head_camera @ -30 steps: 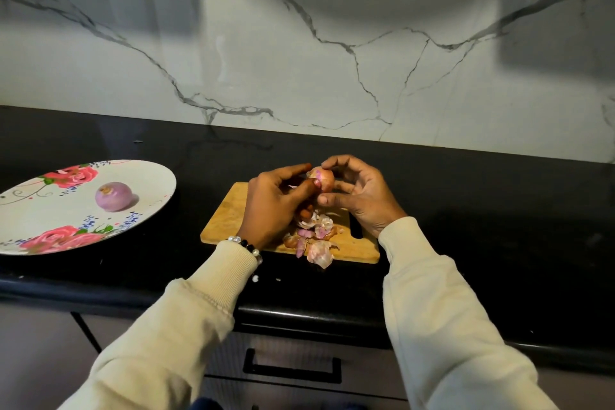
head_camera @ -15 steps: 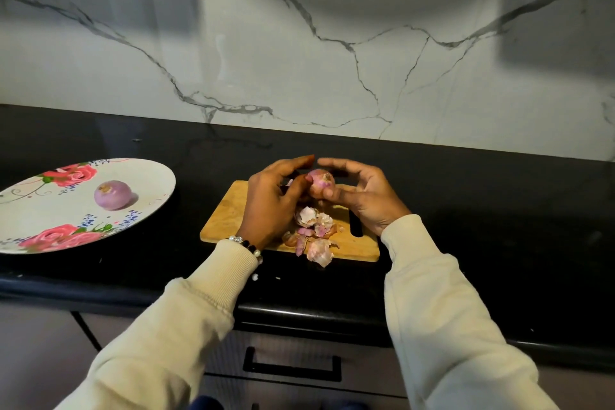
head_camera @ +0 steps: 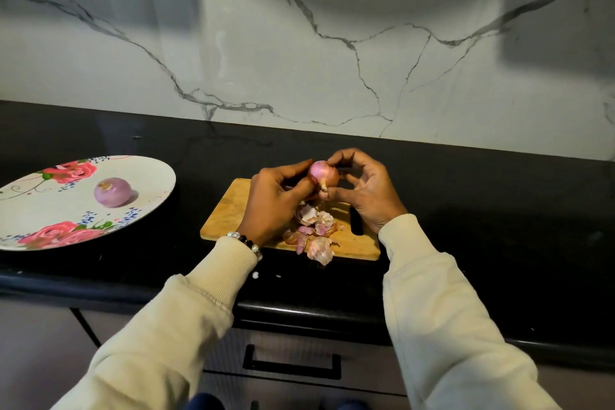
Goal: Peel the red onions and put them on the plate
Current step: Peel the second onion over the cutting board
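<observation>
Head camera view: in the middle of the frame, both hands hold one small red onion with a dry root tip up above a light wooden cutting board. The left hand has its fingers and thumb curled around the left side of the onion. The right hand pinches the onion from the right, with fingertips at its top and thumb near the root. A little heap of pink and white onion skins lies on the board just under the hands, and one skin hangs over the board's near edge.

At the left of the frame a big white plate with pink roses sits on the shiny black counter. A peeled purple onion rests near the middle of the plate, well apart from the board.

Both arms wear cream sleeves. A bead bracelet is on the left wrist. Behind the counter stands a white marble wall with grey veins.
</observation>
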`<action>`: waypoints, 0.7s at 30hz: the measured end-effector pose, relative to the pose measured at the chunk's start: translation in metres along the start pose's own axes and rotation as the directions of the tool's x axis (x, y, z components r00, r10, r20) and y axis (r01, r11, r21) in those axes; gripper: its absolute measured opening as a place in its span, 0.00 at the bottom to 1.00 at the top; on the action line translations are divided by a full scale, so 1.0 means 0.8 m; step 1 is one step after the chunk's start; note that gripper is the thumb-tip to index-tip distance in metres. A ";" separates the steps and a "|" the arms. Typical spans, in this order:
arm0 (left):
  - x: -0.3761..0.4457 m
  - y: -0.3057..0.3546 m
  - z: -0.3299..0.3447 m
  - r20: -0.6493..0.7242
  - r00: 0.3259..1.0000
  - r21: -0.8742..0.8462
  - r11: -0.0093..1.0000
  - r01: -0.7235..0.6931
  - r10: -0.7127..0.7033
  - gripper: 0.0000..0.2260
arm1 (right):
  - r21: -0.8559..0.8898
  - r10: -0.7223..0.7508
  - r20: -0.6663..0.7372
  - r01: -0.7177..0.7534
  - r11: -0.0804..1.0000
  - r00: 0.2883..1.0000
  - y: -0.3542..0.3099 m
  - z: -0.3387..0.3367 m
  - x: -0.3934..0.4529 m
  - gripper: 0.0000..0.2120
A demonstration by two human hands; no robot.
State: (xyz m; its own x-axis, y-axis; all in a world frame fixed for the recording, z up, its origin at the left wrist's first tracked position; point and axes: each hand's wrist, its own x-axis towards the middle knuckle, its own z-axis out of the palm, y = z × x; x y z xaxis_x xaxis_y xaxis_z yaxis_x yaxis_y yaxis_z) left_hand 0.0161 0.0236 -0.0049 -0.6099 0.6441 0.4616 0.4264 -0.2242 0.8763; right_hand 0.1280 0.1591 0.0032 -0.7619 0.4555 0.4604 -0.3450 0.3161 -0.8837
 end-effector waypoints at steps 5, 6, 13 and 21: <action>0.001 0.000 0.000 -0.028 0.999 -0.020 0.999 0.030 -0.031 0.14 | -0.058 0.007 -0.007 -0.008 0.998 1.000 0.001 -0.002 0.002 0.23; 0.000 0.001 0.000 -0.029 0.999 -0.022 0.999 0.027 -0.028 0.14 | -0.066 0.010 -0.005 -0.011 0.998 1.000 0.001 -0.002 0.002 0.23; 0.000 0.001 -0.001 -0.022 0.999 0.021 0.999 0.024 -0.024 0.14 | -0.071 0.021 0.005 -0.021 0.997 1.000 0.000 -0.001 0.002 0.23; 0.003 -0.007 -0.002 -0.089 0.994 0.021 0.998 0.061 -0.059 0.13 | -0.003 0.049 -0.003 -0.049 0.999 0.999 0.001 -0.001 0.002 0.22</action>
State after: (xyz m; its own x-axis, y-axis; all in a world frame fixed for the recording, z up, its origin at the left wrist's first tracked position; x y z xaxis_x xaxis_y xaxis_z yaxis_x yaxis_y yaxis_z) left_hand 0.0110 0.0257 -0.0087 -0.6911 0.5884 0.4197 0.4024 -0.1690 0.8997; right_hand 0.1269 0.1608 0.0038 -0.7759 0.4732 0.4173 -0.3060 0.2961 -0.9048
